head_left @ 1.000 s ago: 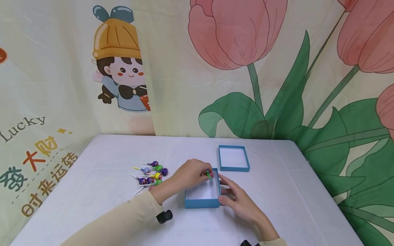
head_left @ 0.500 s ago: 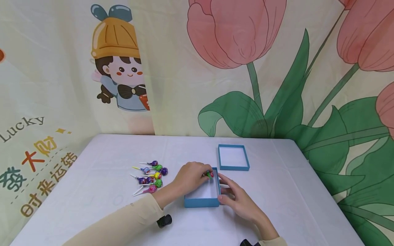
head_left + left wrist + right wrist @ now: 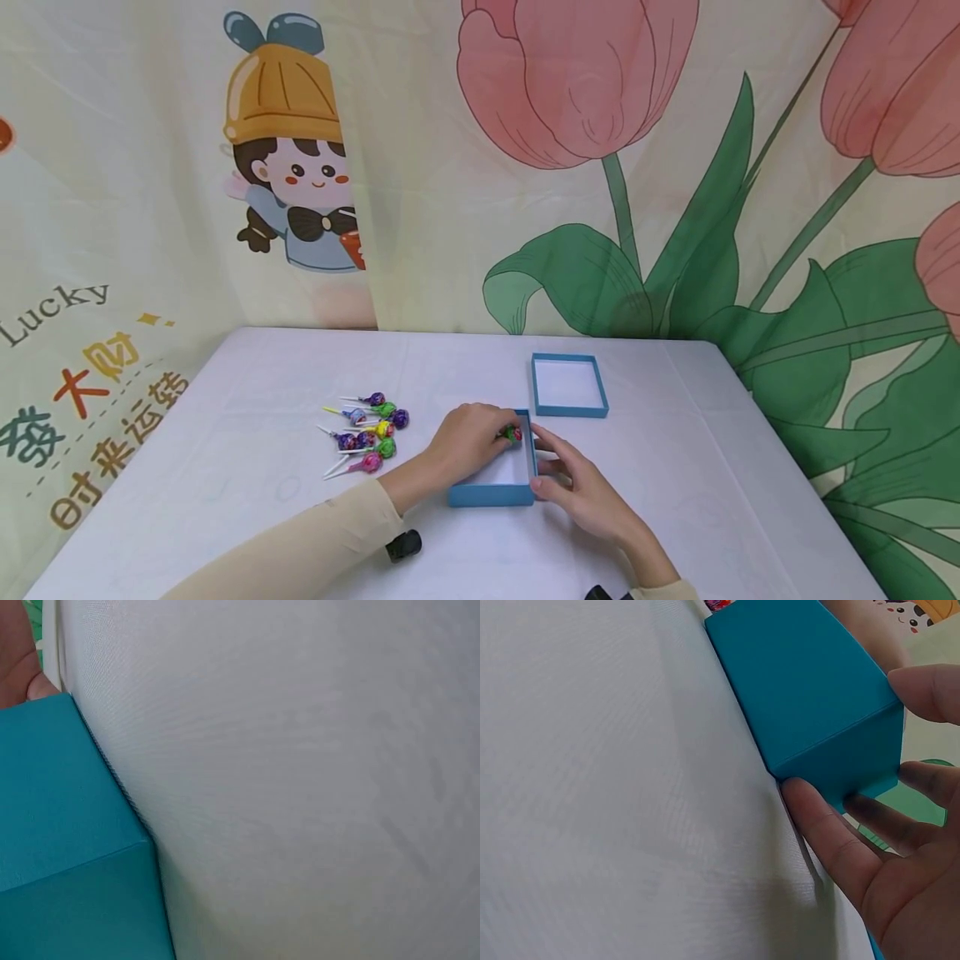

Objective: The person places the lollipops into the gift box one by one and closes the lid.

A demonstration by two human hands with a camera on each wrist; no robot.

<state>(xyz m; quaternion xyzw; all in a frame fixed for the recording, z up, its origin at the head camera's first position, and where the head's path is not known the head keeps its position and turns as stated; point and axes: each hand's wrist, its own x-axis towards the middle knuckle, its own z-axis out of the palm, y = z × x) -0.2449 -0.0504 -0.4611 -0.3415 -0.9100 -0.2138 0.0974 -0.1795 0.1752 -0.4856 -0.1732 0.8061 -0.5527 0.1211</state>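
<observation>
In the head view, my left hand (image 3: 467,442) reaches over the blue box (image 3: 491,496) and pinches a red and green lollipop (image 3: 513,433) by the fingertips. The candy is low inside the box at its far right corner, and the fingers hide its stick. My right hand (image 3: 581,487) rests against the box's right side, fingers spread along the wall and thumb near the front corner. The right wrist view shows those fingertips touching the blue wall (image 3: 810,682). In the left wrist view the box (image 3: 67,802) fills the lower left.
Several wrapped lollipops (image 3: 367,439) lie in a loose group left of the box, sticks pointing left. A shallow blue lid (image 3: 570,412) with a white inside lies behind the box to the right. A white cloth (image 3: 285,400) covers the table, with a printed curtain behind.
My left hand has sunk a little and come slightly nearer, bringing the lollipop lower into the box. My right hand and the box have barely moved.
</observation>
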